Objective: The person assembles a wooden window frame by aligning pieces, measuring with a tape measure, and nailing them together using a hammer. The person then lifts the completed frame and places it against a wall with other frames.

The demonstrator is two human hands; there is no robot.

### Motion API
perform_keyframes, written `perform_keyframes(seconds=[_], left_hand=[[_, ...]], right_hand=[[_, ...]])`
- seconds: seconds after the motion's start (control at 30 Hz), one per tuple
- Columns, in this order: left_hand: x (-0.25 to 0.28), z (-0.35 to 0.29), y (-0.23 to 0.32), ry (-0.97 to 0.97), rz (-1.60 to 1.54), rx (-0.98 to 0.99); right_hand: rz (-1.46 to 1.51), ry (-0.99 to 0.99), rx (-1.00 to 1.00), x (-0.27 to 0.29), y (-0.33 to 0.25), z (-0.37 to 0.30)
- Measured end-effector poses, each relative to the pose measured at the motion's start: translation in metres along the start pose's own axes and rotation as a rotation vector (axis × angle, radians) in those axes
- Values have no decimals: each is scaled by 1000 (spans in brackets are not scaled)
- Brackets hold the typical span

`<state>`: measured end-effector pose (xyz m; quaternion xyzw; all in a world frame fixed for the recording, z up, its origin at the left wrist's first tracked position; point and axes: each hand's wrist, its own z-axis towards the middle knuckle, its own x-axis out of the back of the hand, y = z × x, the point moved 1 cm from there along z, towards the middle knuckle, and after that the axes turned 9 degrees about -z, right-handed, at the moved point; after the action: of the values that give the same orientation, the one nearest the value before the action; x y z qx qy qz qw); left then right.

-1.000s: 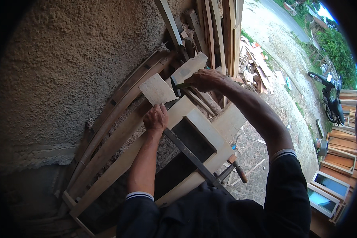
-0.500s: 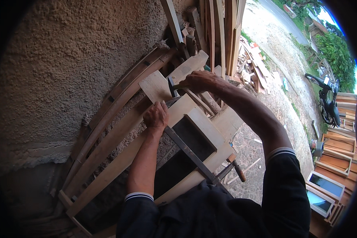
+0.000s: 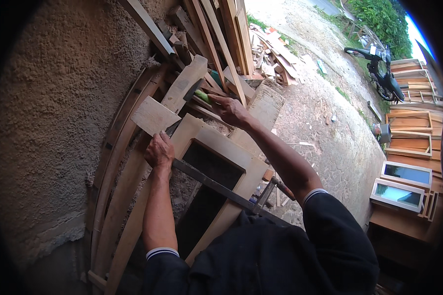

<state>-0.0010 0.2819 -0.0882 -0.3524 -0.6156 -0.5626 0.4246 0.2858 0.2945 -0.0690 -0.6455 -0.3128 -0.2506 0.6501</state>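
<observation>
The wooden frame (image 3: pixel 226 147) lies aslant below the person, its long axis running from upper right to lower left, its upper rail facing the yard. Taking this frame as the landmark, a metal clamp bar (image 3: pixel 214 185) crosses over its dark opening, from the frame's left edge down to its right edge, so its long axis cuts across the frame's. The clamp's wooden handle (image 3: pixel 284 190) sits just beyond the frame's right side.

The hands are apart. The left hand (image 3: pixel 160 150) is curled at the frame's upper left, by the bar's upper end, with fingertips at the near edge of a pale board (image 3: pixel 155 116); what it grips there I cannot tell. The right hand (image 3: pixel 230 112) is closed around the handle of a green-handled hammer (image 3: pixel 203 96), just beyond the frame's upper end. The hammer's handle slopes up and to the left from the fist, with the dark head foremost, beside a thick timber (image 3: pixel 186 84).

A wide plank (image 3: pixel 267 109) extends past the frame's upper right; further off that way lie scrap wood (image 3: pixel 275 54) and a motorcycle (image 3: pixel 381 76).
</observation>
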Motion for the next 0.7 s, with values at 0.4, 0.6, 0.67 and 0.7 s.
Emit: perform_keyframes(seconds=[0.4, 0.6, 0.67, 0.7], left_hand=[[1, -1, 5, -29, -16, -3], [-2, -6, -1, -5, -13, -103], [-3, -6, -4, 13, 8, -168], [-3, -8, -7, -24, 78, -135]], right_hand=[[-253, 191, -706, -5, 153, -157], [-381, -103, -672, 21, 135, -150], [-363, -152, -656, 38, 121, -163], [-339, -128, -649, 46, 114, -174]])
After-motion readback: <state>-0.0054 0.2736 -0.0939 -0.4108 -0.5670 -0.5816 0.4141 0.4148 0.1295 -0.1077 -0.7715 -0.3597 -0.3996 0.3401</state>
